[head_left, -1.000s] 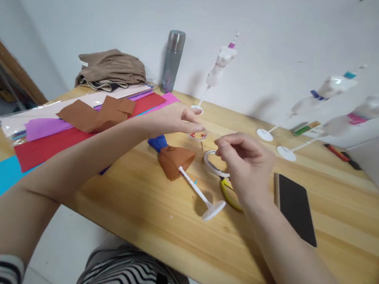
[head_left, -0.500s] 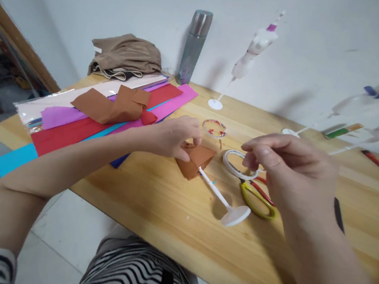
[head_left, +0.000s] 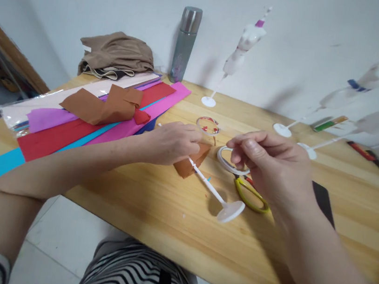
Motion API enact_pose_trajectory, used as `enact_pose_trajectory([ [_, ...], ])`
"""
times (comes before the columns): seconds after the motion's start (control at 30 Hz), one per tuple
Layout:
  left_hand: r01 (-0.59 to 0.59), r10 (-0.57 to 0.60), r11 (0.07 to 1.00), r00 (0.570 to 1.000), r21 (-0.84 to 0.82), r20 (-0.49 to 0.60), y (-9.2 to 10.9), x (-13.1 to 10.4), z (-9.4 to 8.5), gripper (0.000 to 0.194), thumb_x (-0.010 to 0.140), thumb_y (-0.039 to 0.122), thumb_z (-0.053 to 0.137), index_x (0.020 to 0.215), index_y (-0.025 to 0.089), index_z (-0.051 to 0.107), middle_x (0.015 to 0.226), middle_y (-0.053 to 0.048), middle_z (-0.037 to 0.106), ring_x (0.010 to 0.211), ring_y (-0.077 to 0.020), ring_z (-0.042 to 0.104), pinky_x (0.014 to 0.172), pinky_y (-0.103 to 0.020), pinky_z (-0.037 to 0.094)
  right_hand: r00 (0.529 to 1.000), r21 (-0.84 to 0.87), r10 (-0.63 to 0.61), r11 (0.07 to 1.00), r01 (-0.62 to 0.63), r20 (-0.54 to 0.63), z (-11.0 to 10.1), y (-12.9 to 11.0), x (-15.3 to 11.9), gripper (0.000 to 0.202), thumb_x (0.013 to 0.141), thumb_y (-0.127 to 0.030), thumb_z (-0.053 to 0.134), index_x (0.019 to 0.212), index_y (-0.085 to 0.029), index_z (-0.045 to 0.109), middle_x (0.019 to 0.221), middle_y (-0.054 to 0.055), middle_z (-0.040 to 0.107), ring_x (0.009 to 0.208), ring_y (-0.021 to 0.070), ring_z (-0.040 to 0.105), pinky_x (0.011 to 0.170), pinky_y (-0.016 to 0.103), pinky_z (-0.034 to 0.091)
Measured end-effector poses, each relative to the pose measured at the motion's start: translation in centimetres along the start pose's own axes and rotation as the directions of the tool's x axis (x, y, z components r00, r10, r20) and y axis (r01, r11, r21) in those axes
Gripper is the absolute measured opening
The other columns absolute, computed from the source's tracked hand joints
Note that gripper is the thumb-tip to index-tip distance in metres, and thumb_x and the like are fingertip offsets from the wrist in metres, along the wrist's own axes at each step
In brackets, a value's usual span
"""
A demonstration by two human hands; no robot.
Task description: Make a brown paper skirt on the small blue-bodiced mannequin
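Note:
A small white dress form lies tilted, its round base [head_left: 231, 212] toward me and a folded piece of brown crepe paper [head_left: 186, 167] around its lower body. My left hand [head_left: 178, 143] is closed over its torso, which the hand hides. To the right, my right hand [head_left: 270, 155] is raised above the table with thumb and forefinger pinched together. Whatever may be between those fingertips is too small to make out. Just behind and below it lie a roll of white tape [head_left: 224, 161] and scissors with a yellow handle [head_left: 250, 200], partly covered by the hand.
Strips of coloured crepe paper [head_left: 44, 143] and more brown paper [head_left: 101, 106] are piled left, near a brown cloth [head_left: 119, 54]. A flask [head_left: 185, 45] and another dress form [head_left: 239, 55] stand along the wall. A clear tape ring [head_left: 208, 126] lies mid-table; a black object [head_left: 324, 203] lies right.
My left hand has closed down over the dress form's torso. My right hand keeps its pinch at nearly the same spot. The whole view has shifted slightly, showing more on the right.

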State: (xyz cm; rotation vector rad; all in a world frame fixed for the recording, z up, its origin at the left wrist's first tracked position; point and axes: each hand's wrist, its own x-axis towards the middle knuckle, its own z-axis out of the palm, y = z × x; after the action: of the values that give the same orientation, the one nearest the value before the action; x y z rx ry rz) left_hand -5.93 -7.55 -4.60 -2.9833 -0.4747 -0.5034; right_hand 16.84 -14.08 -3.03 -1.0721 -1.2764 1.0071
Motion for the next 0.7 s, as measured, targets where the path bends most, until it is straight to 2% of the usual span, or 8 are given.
enact_pose_trajectory([
  [0.1, 0.199, -0.199, 0.947, 0.980, -0.254, 0.028, -0.1, 0.0, 0.1, 0.024, 0.085, 0.009, 0.062, 0.063, 0.017, 0.060, 0.072, -0.001, 0.063, 0.072, -0.0139, 0.055, 0.069, -0.028, 0.041, 0.999, -0.037, -0.031, 0.999, 0.032, 0.020, -0.2, 0.0, 0.1, 0.025, 0.075, -0.043, 0.092, 0.072, -0.021, 0.080, 0.072, 0.005, 0.076, 0.051, 0.0105, 0.061, 0.045, 0.024, 0.047],
  [0.23, 0.485, -0.494, 0.628, 0.853, -0.609, 0.170, -1.0, 0.1, 0.2, 0.011, 0.077, 0.012, 0.066, 0.067, 0.016, 0.066, 0.066, 0.003, 0.063, 0.065, -0.0095, 0.055, 0.063, -0.022, 0.040, 0.987, -0.150, -0.124, 0.979, 0.139, 0.105, -0.5, 0.0, 0.0, 0.016, 0.081, -0.031, 0.087, 0.074, -0.021, 0.077, 0.068, 0.003, 0.074, 0.051, 0.0118, 0.063, 0.047, 0.025, 0.049],
  [0.3, 0.535, -0.547, 0.487, 0.803, -0.691, 0.236, -1.6, 0.3, 0.3, 0.009, 0.074, 0.014, 0.068, 0.066, 0.016, 0.067, 0.062, 0.004, 0.063, 0.061, -0.0089, 0.055, 0.059, -0.020, 0.040, 0.940, -0.265, -0.254, 0.913, 0.311, 0.230, -0.6, -0.1, -0.1, 0.010, 0.087, -0.022, 0.080, 0.078, -0.021, 0.077, 0.072, 0.002, 0.076, 0.058, 0.0125, 0.067, 0.053, 0.025, 0.052],
  [0.4, 0.541, -0.550, 0.407, 0.789, -0.736, 0.276, -2.1, 0.5, 0.4, 0.007, 0.071, 0.013, 0.069, 0.065, 0.015, 0.068, 0.060, 0.004, 0.065, 0.059, -0.0087, 0.057, 0.058, -0.020, 0.041, 0.722, -0.377, -0.447, 0.638, 0.672, 0.528, -0.5, -0.2, -0.3, 0.011, 0.095, -0.015, 0.071, 0.087, -0.020, 0.075, 0.077, 0.003, 0.075, 0.065, 0.0130, 0.068, 0.059, 0.025, 0.052],
  [0.47, 0.543, -0.563, 0.392, 0.780, -0.743, 0.273, -2.2, 0.6, 0.4, 0.007, 0.069, 0.011, 0.069, 0.063, 0.015, 0.068, 0.060, 0.003, 0.065, 0.059, -0.0084, 0.057, 0.058, -0.020, 0.040, 0.578, -0.447, -0.445, 0.371, 0.814, 0.684, -0.3, -0.3, -0.5, 0.017, 0.100, -0.014, 0.063, 0.088, -0.019, 0.074, 0.074, 0.003, 0.070, 0.062, 0.0127, 0.063, 0.056, 0.026, 0.048],
  [0.5, 0.547, -0.571, 0.382, 0.774, -0.745, 0.275, -2.2, 0.7, 0.4, 0.008, 0.069, 0.010, 0.069, 0.063, 0.015, 0.068, 0.060, 0.004, 0.065, 0.059, -0.0083, 0.056, 0.058, -0.020, 0.040, 0.534, -0.480, -0.418, 0.235, 0.845, 0.735, -0.1, -0.2, -0.6, 0.021, 0.102, -0.014, 0.059, 0.087, -0.018, 0.073, 0.072, 0.003, 0.067, 0.060, 0.0131, 0.060, 0.054, 0.027, 0.045],
  [0.6, 0.573, -0.589, 0.343, 0.749, -0.745, 0.305, -2.1, 1.0, 0.2, 0.011, 0.073, 0.009, 0.069, 0.063, 0.015, 0.067, 0.057, 0.004, 0.063, 0.058, -0.0088, 0.056, 0.057, -0.020, 0.041, 0.482, -0.530, -0.368, -0.035, 0.848, 0.795, 0.5, 0.1, -0.9, 0.026, 0.104, -0.013, 0.053, 0.088, -0.020, 0.073, 0.067, 0.002, 0.062, 0.058, 0.0149, 0.054, 0.052, 0.031, 0.037],
  [0.7, 0.587, -0.594, 0.335, 0.739, -0.737, 0.319, -2.1, 1.2, 0.1, 0.014, 0.074, 0.008, 0.070, 0.062, 0.014, 0.066, 0.057, 0.004, 0.062, 0.057, -0.0090, 0.055, 0.056, -0.021, 0.041, 0.508, -0.581, -0.449, -0.032, 0.813, 0.735, 1.0, 0.3, -1.2, 0.021, 0.101, -0.013, 0.059, 0.087, -0.022, 0.071, 0.067, 0.001, 0.063, 0.058, 0.0151, 0.054, 0.054, 0.032, 0.037],
])
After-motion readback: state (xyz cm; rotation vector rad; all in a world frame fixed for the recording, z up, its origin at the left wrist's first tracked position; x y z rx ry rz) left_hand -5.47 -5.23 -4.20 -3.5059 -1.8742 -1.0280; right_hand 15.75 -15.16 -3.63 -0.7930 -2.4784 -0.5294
